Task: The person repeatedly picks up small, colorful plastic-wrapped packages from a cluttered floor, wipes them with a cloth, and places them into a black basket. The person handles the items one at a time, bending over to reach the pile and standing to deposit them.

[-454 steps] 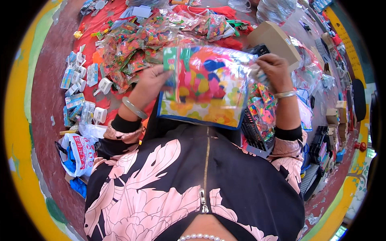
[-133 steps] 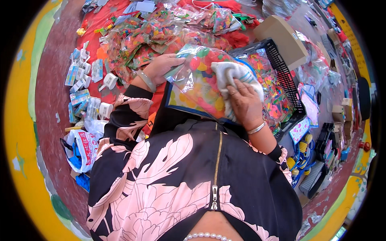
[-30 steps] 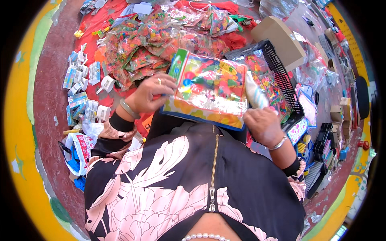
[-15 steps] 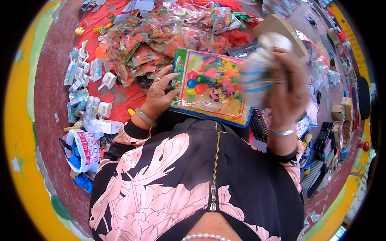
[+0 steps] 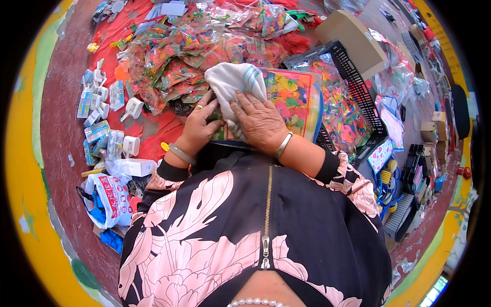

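A flat, colourful balloon package (image 5: 294, 102) in clear plastic lies before me on something blue-edged, over my lap. A white towel (image 5: 227, 82) with light blue stripes is bunched on its left half and hides much of the print. My right hand (image 5: 262, 123) lies on the towel, fingers spread and flat, pressing it against the package. At the package's left edge rests my left hand (image 5: 198, 128), fingers slightly bent and thumb apart, its fingertips touching the edge beside the towel.
Beyond lies a heap of small bagged balloons (image 5: 179, 56) on red sheeting. To the right, a black crate (image 5: 365, 102) holds more colourful packets, with a cardboard box (image 5: 353, 41) behind it. Small white plastic items (image 5: 99, 97) and a carrier bag (image 5: 110, 199) lie left.
My right hand has come down leftward with the towel from above the package's right side onto its left half. The left hand stays at the edge. The black crate is now uncovered.
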Action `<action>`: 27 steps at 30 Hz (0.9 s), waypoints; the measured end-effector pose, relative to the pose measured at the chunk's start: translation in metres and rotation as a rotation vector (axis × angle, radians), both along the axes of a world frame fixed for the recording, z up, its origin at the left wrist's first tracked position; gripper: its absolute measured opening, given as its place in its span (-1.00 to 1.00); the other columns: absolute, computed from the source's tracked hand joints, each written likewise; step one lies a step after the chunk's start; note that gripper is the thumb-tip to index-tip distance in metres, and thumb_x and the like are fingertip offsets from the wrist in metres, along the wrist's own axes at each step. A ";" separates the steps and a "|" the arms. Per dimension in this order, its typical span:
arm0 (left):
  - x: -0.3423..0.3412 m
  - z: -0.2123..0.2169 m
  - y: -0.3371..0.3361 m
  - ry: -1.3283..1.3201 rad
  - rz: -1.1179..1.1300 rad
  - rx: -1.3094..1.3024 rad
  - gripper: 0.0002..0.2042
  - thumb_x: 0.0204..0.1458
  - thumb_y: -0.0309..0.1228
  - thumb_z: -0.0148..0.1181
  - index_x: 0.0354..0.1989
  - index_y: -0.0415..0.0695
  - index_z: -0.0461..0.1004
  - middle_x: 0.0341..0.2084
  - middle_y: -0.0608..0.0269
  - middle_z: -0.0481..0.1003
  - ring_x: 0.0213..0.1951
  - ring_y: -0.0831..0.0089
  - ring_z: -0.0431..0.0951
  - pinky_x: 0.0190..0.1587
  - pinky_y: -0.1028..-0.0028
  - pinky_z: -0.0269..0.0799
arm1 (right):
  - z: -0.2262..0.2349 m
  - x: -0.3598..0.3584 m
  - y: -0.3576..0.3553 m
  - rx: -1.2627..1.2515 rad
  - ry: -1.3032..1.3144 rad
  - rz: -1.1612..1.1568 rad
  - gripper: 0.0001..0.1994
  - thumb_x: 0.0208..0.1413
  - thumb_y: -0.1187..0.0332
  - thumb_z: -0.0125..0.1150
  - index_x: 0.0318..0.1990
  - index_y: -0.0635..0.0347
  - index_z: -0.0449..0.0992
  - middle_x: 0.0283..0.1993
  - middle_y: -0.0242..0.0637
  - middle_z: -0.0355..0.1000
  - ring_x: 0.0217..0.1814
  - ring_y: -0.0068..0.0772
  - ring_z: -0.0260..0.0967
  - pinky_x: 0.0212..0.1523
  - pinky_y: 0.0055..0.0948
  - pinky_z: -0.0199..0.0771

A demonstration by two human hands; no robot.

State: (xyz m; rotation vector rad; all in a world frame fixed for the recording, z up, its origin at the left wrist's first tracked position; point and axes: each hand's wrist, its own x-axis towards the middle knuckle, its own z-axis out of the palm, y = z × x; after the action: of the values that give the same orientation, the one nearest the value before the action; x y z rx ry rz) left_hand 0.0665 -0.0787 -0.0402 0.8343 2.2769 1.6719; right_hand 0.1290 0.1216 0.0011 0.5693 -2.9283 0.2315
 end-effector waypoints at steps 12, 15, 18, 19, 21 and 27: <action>0.003 -0.001 0.003 -0.137 0.015 0.109 -0.45 -0.14 -0.66 0.22 0.12 -0.35 0.29 0.28 -0.02 0.04 0.20 0.33 0.25 0.03 0.46 0.37 | 0.015 0.032 0.074 0.053 0.161 -0.410 -0.59 -0.01 0.33 0.03 0.04 0.22 0.43 0.22 -0.17 0.26 0.28 -0.23 0.16 0.13 -0.23 0.16; 0.008 0.016 0.007 -0.240 0.072 0.068 -0.45 -0.15 -0.67 0.23 0.11 -0.33 0.29 0.25 0.00 0.10 0.14 0.34 0.31 -0.05 0.47 0.43 | -0.004 0.035 0.113 -0.070 0.162 -0.506 -0.59 -0.05 0.34 0.10 0.00 0.26 0.45 0.07 -0.08 0.37 0.08 -0.11 0.33 0.02 -0.23 0.32; 0.019 0.016 0.010 0.032 0.183 -0.011 -0.43 -0.15 -0.68 0.23 0.14 -0.29 0.27 0.18 0.04 0.16 0.04 0.40 0.38 -0.12 0.47 0.46 | 0.002 0.042 0.160 -0.045 -0.011 -0.645 -0.70 -0.09 0.38 0.11 -0.14 0.14 0.55 -0.10 -0.10 0.47 -0.12 -0.13 0.44 -0.12 -0.24 0.42; 0.022 0.016 0.011 0.031 0.204 0.013 -0.42 -0.13 -0.69 0.22 0.15 -0.29 0.23 0.16 0.06 0.18 0.02 0.40 0.40 -0.09 0.48 0.46 | 0.010 0.045 0.176 -0.115 -0.006 -0.713 -0.76 -0.09 0.39 0.10 -0.22 0.09 0.58 -0.17 -0.14 0.49 -0.18 -0.16 0.46 -0.17 -0.26 0.44; 0.028 0.016 0.013 0.028 0.243 0.058 -0.40 -0.09 -0.71 0.19 0.19 -0.29 0.16 0.12 0.09 0.21 -0.02 0.41 0.44 -0.03 0.50 0.45 | 0.029 0.049 0.193 -0.338 0.000 -0.872 -0.81 -0.10 0.41 0.06 -0.36 0.03 0.61 -0.31 -0.21 0.53 -0.30 -0.21 0.49 -0.25 -0.30 0.46; 0.028 0.034 0.018 -0.397 0.089 0.307 -0.35 -0.03 -0.70 0.12 0.27 -0.26 0.03 -0.06 0.11 0.40 -0.03 0.47 0.44 -0.03 0.52 0.40 | 0.070 0.061 0.208 -0.992 -0.211 -0.774 -0.83 -0.01 0.37 0.13 -0.44 0.27 0.59 -0.52 -0.33 0.50 -0.47 -0.56 0.42 -0.42 -0.51 0.41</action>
State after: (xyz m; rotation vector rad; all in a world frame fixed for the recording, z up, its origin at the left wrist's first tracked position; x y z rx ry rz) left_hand 0.0943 -0.0604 -0.0060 0.4044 1.8439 2.0449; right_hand 0.1898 0.3296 0.0711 -0.7243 -2.4656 1.5129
